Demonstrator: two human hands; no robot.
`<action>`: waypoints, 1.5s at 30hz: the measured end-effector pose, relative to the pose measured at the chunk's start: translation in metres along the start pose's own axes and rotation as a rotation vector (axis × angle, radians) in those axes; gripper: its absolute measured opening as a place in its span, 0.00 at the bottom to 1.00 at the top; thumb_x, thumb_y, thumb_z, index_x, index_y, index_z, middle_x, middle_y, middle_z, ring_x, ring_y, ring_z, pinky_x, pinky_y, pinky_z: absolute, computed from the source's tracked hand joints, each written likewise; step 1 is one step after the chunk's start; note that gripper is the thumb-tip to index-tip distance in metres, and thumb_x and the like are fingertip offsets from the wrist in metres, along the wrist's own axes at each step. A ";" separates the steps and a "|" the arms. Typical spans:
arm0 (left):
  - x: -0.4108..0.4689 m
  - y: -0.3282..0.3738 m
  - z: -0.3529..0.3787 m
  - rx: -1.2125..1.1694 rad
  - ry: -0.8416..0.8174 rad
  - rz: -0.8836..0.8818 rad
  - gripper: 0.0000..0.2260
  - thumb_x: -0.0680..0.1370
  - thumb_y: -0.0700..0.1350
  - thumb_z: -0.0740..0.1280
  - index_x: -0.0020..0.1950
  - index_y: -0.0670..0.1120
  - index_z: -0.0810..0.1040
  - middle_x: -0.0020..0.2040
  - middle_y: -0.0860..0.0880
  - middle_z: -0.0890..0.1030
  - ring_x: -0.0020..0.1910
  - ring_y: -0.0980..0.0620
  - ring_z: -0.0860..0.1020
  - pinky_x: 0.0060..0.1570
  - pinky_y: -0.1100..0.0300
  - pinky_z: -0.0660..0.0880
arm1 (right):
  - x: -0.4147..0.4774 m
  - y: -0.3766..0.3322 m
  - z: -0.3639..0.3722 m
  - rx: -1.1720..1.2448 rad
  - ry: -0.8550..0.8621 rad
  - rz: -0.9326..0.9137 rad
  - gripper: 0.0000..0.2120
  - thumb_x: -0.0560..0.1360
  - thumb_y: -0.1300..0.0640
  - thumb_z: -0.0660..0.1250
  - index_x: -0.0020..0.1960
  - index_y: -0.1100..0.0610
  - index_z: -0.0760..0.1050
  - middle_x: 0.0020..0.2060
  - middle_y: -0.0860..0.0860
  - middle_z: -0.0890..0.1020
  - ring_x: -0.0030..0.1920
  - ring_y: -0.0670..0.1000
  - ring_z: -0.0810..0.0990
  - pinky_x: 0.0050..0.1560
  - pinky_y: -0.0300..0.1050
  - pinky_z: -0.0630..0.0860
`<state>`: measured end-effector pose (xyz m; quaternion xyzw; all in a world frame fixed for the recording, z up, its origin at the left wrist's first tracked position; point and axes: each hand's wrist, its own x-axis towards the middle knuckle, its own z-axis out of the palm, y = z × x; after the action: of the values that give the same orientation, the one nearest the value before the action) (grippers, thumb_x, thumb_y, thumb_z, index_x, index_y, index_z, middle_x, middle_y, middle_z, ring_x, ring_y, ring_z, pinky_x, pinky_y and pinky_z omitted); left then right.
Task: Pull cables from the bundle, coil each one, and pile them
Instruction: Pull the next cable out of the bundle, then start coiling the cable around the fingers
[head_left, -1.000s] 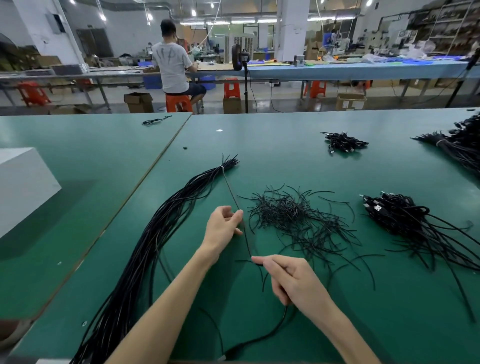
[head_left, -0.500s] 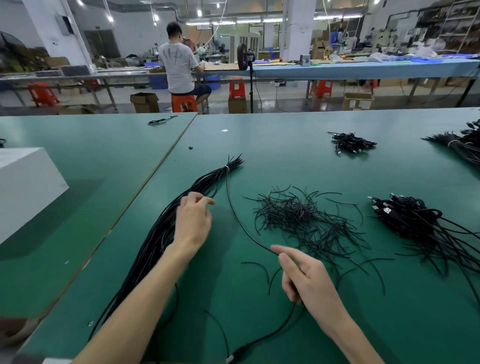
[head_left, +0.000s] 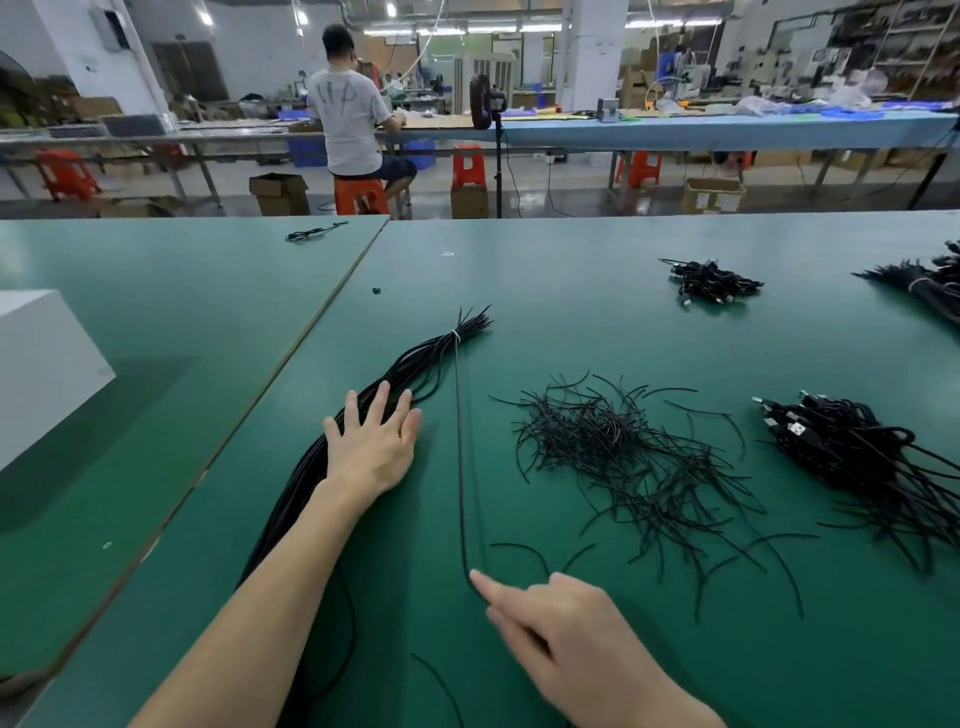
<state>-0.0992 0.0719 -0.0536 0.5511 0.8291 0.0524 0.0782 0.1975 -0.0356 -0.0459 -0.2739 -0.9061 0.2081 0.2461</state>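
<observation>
A long bundle of black cables (head_left: 415, 364), tied near its far end, lies diagonally across the green table (head_left: 571, 291). My left hand (head_left: 371, 441) lies flat on the bundle with fingers spread. One single cable (head_left: 458, 467) runs straight from the tie toward me. My right hand (head_left: 561, 634) grips that cable near the table's front, index finger extended along it. A pile of coiled cables (head_left: 841, 441) with plugs lies at the right.
A heap of short black ties (head_left: 613, 441) lies between the cable and the pile. A smaller coil pile (head_left: 711, 280) and another bundle (head_left: 930, 286) sit at the far right. A white box (head_left: 36, 364) stands at the left. A person sits at a far bench.
My left hand let go of the single cable, moved left and now presses flat on the bundle. My right hand drew the cable toward me, and it now runs straight.
</observation>
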 end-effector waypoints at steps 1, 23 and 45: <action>0.000 0.000 0.001 -0.004 0.007 -0.001 0.27 0.84 0.64 0.37 0.83 0.62 0.44 0.84 0.57 0.40 0.83 0.43 0.38 0.78 0.36 0.41 | 0.000 -0.004 0.001 -0.026 -0.027 -0.048 0.18 0.83 0.49 0.59 0.69 0.49 0.79 0.26 0.43 0.74 0.27 0.47 0.66 0.39 0.36 0.71; 0.000 0.002 0.008 -0.006 0.066 0.004 0.25 0.86 0.59 0.41 0.84 0.60 0.47 0.84 0.56 0.43 0.83 0.41 0.40 0.77 0.33 0.42 | 0.000 -0.034 -0.021 0.384 -0.043 0.119 0.12 0.84 0.45 0.60 0.60 0.39 0.81 0.26 0.42 0.72 0.26 0.44 0.69 0.33 0.33 0.66; -0.108 0.092 0.007 -0.806 0.370 0.540 0.13 0.80 0.44 0.73 0.64 0.51 0.81 0.61 0.60 0.80 0.67 0.58 0.74 0.70 0.62 0.67 | 0.038 0.042 -0.040 1.909 0.668 0.682 0.18 0.74 0.61 0.69 0.61 0.69 0.77 0.44 0.59 0.85 0.41 0.49 0.86 0.39 0.37 0.83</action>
<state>0.0268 0.0084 -0.0370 0.6531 0.5714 0.4823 0.1201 0.2092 0.0291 -0.0232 -0.2499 -0.1303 0.8041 0.5234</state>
